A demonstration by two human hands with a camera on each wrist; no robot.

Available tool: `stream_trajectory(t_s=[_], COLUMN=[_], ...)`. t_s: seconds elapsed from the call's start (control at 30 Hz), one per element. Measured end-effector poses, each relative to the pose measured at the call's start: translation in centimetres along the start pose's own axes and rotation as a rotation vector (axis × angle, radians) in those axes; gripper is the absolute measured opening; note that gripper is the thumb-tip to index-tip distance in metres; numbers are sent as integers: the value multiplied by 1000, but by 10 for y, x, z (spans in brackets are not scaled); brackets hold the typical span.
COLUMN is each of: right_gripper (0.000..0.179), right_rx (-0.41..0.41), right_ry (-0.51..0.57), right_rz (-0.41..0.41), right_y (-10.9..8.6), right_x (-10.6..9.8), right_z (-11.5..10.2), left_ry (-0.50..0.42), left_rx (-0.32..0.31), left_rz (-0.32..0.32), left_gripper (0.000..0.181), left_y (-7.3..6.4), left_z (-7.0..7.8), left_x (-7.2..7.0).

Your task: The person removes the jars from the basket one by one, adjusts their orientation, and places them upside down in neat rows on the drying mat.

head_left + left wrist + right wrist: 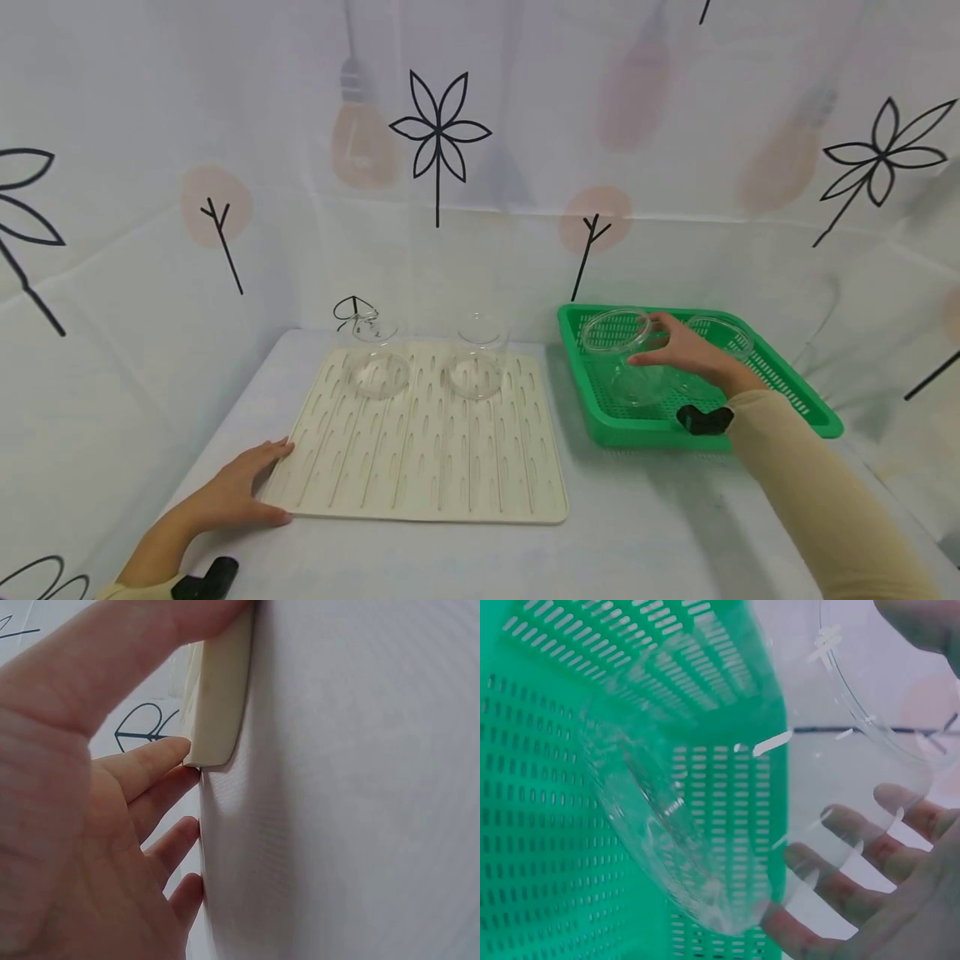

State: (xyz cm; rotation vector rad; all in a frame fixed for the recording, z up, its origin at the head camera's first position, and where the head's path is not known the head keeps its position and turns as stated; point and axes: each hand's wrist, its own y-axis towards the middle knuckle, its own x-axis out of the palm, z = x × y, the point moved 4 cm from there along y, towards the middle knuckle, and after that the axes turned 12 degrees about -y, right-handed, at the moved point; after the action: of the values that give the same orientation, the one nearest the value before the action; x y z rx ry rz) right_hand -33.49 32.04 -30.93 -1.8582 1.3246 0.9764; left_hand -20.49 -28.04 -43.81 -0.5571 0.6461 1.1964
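Observation:
A clear drinking glass (pixel 636 387) leans to the left inside the green basket (pixel 611 432). My right hand (pixel 686 354) holds it from the right, fingers curved around its side. In the right wrist view, several fingertips show through or beside the glass wall (pixel 727 900). My left hand (pixel 228 492) rests at the near left corner of a cream ridged drying mat (pixel 420 467), thumb by the front edge and fingers spread along the left edge. The left wrist view shows a fingertip touching the mat's edge (pixel 217 712).
Two clear glasses, a left one (pixel 378 379) and a right one (pixel 476 379), stand on the far part of the mat, narrower end up. Another clear glass (pixel 723 336) stands in the basket's right part. A patterned white curtain (pixel 480 258) hangs behind the white-covered table (pixel 480 567).

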Motion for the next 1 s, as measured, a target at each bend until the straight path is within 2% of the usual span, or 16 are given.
stream_trajectory(t_s=[0.13, 0.43, 0.73, 1.0], right_gripper=[95, 95, 96, 94], right_rx=[-2, -27, -53, -102], right_ry=[-18, -63, -107, -166], right_rz=[17, 68, 173, 260], right_y=[-5, -13, -19, -26], right_x=[0, -1, 2, 1], right_z=[-6, -18, -30, -51], left_ry=[-4, -2, 20, 10], left_rx=[8, 13, 29, 36], left_rz=[5, 2, 9, 15], left_gripper=[101, 103, 103, 102], left_y=[0, 0, 1, 0], left_z=[0, 0, -3, 0], left_x=[0, 1, 1, 0])
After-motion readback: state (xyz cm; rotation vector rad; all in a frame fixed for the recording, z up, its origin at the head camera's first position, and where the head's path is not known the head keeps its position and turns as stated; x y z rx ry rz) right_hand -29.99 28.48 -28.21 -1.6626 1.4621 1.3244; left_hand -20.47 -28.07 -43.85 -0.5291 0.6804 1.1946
